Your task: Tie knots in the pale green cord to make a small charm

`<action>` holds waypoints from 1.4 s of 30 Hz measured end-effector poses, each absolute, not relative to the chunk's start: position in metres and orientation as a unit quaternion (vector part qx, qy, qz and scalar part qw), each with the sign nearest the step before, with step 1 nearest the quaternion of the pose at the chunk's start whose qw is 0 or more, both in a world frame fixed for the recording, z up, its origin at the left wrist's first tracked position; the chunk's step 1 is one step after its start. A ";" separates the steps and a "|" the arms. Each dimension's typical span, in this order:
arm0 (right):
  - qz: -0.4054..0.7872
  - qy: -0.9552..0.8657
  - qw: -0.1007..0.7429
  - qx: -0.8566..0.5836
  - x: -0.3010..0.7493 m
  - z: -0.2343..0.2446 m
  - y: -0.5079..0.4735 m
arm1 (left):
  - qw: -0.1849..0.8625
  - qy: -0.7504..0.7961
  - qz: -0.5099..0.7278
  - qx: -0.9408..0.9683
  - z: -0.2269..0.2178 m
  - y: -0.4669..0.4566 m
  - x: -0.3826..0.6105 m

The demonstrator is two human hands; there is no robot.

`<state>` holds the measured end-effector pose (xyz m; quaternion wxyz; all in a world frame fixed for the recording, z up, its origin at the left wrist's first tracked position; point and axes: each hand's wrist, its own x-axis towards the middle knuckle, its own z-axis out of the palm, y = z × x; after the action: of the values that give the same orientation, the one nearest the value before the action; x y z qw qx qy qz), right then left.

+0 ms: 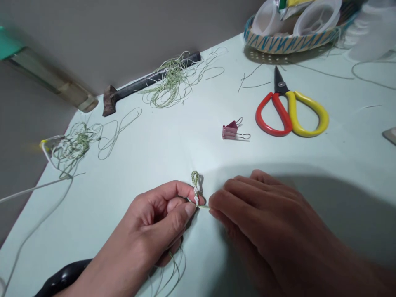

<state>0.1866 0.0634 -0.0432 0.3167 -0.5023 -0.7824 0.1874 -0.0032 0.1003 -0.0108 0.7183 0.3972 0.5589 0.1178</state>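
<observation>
My left hand point(156, 225) pinches a small knotted cord piece point(195, 187), green with a loop at its top and pale beads below, held upright between thumb and forefinger. Loose green cord ends point(173, 268) trail from under this hand toward the front edge. My right hand point(262, 214) lies just to the right, fingers bent, its fingertips pinching a short green strand that sticks out from the bottom of the piece. Both hands rest low on the pale green table point(173, 140).
A pink binder clip point(231, 130) lies beyond the hands. Red-and-yellow scissors point(291, 113) sit at the right. A woven basket point(293, 29) with plastic tubs stands at the back. Tangles of green cord point(168, 80) and a dark bar point(145, 84) lie at the back left.
</observation>
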 end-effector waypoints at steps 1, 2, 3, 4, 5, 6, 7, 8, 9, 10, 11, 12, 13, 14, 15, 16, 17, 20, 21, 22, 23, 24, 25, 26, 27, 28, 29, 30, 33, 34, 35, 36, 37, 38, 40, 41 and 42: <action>0.189 -0.781 0.316 -0.504 0.187 -0.042 0.064 | 0.715 0.564 0.113 0.397 -0.011 0.100 -0.004; 0.194 -0.781 0.310 -0.507 0.187 -0.042 0.065 | 0.713 0.567 0.110 0.398 -0.010 0.100 -0.004; 0.198 -0.781 0.307 -0.507 0.187 -0.041 0.066 | 0.709 0.572 0.106 0.399 -0.010 0.099 -0.005; 0.201 -0.781 0.308 -0.505 0.187 -0.041 0.068 | 0.704 0.577 0.101 0.400 -0.009 0.099 -0.005; 0.203 -0.780 0.309 -0.506 0.188 -0.041 0.069 | 0.697 0.584 0.098 0.404 -0.009 0.099 -0.005; 0.204 -0.778 0.312 -0.505 0.188 -0.041 0.070 | 0.692 0.587 0.096 0.410 -0.009 0.099 -0.004; 0.204 -0.777 0.316 -0.505 0.188 -0.041 0.071 | 0.685 0.591 0.094 0.416 -0.008 0.098 -0.004; 0.201 -0.777 0.325 -0.500 0.188 -0.041 0.071 | 0.680 0.593 0.092 0.422 -0.008 0.098 -0.003; 0.198 -0.779 0.330 -0.495 0.188 -0.041 0.071 | 0.675 0.595 0.091 0.428 -0.008 0.097 -0.003; 0.199 -0.780 0.329 -0.494 0.188 -0.041 0.071 | 0.672 0.593 0.091 0.434 -0.007 0.097 -0.002; 0.199 -0.781 0.328 -0.493 0.189 -0.041 0.071 | 0.669 0.594 0.090 0.438 -0.007 0.097 -0.002; 0.203 -0.782 0.325 -0.492 0.189 -0.041 0.071 | 0.668 0.592 0.090 0.442 -0.008 0.097 -0.001; 0.206 -0.782 0.322 -0.492 0.189 -0.041 0.070 | 0.667 0.593 0.090 0.443 -0.008 0.097 -0.001; 0.211 -0.779 0.323 -0.494 0.190 -0.041 0.069 | 0.665 0.593 0.093 0.444 -0.008 0.097 -0.001; 0.214 -0.777 0.327 -0.494 0.190 -0.042 0.068 | 0.664 0.595 0.096 0.443 -0.008 0.097 -0.002; 0.216 -0.774 0.334 -0.493 0.191 -0.042 0.067 | 0.664 0.595 0.099 0.442 -0.008 0.098 -0.002; 0.218 -0.772 0.338 -0.492 0.191 -0.042 0.066 | 0.665 0.595 0.099 0.440 -0.008 0.098 -0.002; 0.228 -0.775 0.330 -0.488 0.191 -0.044 0.064 | 0.678 0.588 0.099 0.429 -0.008 0.100 -0.003; 0.228 -0.778 0.330 -0.483 0.191 -0.045 0.063 | 0.683 0.586 0.097 0.424 -0.007 0.101 -0.003; 0.230 -0.780 0.327 -0.482 0.190 -0.045 0.063 | 0.687 0.585 0.097 0.421 -0.008 0.101 -0.003; 0.232 -0.779 0.327 -0.482 0.190 -0.046 0.064 | 0.689 0.583 0.096 0.420 -0.008 0.102 -0.004; 0.234 -0.779 0.326 -0.482 0.190 -0.045 0.064 | 0.690 0.581 0.096 0.420 -0.008 0.103 -0.004; 0.236 -0.777 0.324 -0.485 0.189 -0.045 0.064 | 0.692 0.579 0.094 0.420 -0.009 0.103 -0.005; 0.235 -0.777 0.326 -0.484 0.189 -0.044 0.064 | 0.694 0.578 0.093 0.419 -0.010 0.103 -0.005; 0.234 -0.778 0.328 -0.482 0.189 -0.044 0.065 | 0.697 0.577 0.094 0.415 -0.010 0.103 -0.005; 0.232 -0.778 0.330 -0.481 0.188 -0.043 0.065 | 0.700 0.574 0.097 0.413 -0.011 0.103 -0.004; 0.230 -0.780 0.337 -0.475 0.188 -0.043 0.065 | 0.703 0.572 0.101 0.410 -0.011 0.103 -0.004; 0.229 -0.780 0.340 -0.473 0.188 -0.043 0.065 | 0.705 0.570 0.105 0.409 -0.011 0.103 -0.003; 0.233 -0.782 0.338 -0.469 0.189 -0.046 0.066 | 0.699 0.567 0.107 0.422 -0.010 0.102 0.000; 0.235 -0.787 0.339 -0.459 0.189 -0.047 0.067 | 0.693 0.571 0.106 0.427 -0.009 0.102 0.001; 0.239 -0.791 0.339 -0.449 0.190 -0.048 0.067 | 0.685 0.575 0.104 0.435 -0.009 0.102 0.002; 0.243 -0.794 0.337 -0.443 0.190 -0.049 0.068 | 0.676 0.580 0.102 0.443 -0.009 0.102 0.002; 0.244 -0.796 0.336 -0.441 0.191 -0.050 0.069 | 0.666 0.586 0.098 0.450 -0.010 0.102 0.003; 0.241 -0.795 0.342 -0.439 0.191 -0.050 0.069 | 0.659 0.589 0.097 0.458 -0.010 0.102 0.003; 0.230 -0.792 0.360 -0.436 0.192 -0.051 0.070 | 0.649 0.590 0.096 0.471 -0.011 0.101 0.004; 0.226 -0.792 0.366 -0.434 0.192 -0.051 0.070 | 0.645 0.590 0.097 0.476 -0.011 0.101 0.003; 0.226 -0.795 0.365 -0.429 0.192 -0.050 0.070 | 0.642 0.590 0.099 0.479 -0.011 0.100 0.003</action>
<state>0.1924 0.0696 -0.0500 0.3652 -0.4286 -0.7949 0.2261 0.0034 0.1002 -0.0113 0.6424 0.4793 0.5897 0.0989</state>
